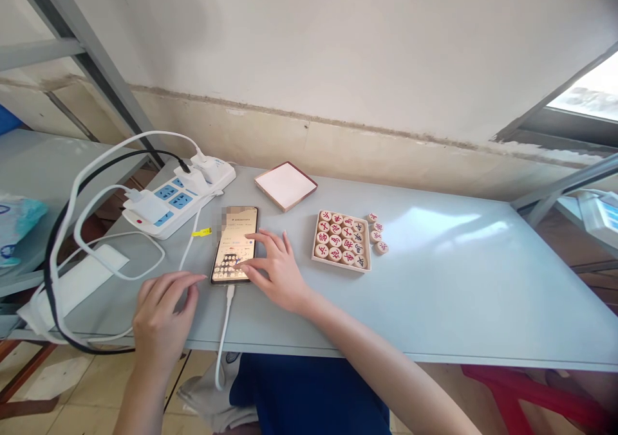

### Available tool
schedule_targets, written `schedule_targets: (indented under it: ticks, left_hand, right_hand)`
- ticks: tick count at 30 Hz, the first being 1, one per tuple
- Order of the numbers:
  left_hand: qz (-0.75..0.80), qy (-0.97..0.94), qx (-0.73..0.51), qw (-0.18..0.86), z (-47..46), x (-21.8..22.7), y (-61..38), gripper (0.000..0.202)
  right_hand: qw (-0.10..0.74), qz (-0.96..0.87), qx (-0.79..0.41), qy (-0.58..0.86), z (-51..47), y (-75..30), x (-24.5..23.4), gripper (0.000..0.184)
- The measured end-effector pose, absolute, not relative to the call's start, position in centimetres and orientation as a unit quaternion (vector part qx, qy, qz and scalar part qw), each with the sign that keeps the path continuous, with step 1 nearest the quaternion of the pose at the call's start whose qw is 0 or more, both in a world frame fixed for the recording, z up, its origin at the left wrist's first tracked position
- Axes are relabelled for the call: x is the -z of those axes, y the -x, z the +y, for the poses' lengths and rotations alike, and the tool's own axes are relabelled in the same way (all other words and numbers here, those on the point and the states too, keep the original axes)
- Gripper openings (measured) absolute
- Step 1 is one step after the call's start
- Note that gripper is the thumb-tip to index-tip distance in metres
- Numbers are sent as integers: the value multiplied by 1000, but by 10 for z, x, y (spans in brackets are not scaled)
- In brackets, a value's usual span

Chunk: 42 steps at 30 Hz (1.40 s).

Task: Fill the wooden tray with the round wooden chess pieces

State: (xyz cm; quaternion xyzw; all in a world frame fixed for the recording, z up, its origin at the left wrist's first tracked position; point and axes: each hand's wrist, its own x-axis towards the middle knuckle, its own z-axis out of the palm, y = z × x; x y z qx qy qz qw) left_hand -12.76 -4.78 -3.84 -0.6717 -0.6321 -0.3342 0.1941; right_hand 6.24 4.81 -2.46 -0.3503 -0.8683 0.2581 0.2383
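A smartphone with its screen lit lies on the grey table, a white charging cable plugged into its lower end. My right hand reaches over the phone's right side, fingers spread, the thumb and index finger at the screen. Left of the phone, my left hand hovers with loosely bent fingers and the thumb near the index finger; nothing shows in it. To the right sits a shallow square box filled with rows of round Chinese chess pieces. Several more pieces stand beside its right wall.
A square box lid lies inside up behind the phone. At the left, a white power strip holds plugged chargers, with white and black cables looping over the table edge. A long white box lies among them. The wall borders the table's back.
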Motion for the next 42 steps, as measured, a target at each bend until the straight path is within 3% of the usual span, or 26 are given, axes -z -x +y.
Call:
schedule_targets:
  ticks: [42]
  left_hand:
    - [-645, 660, 337, 188, -49, 39, 127, 20]
  right_hand:
    - [283, -824, -271, 408, 51, -65, 23, 34]
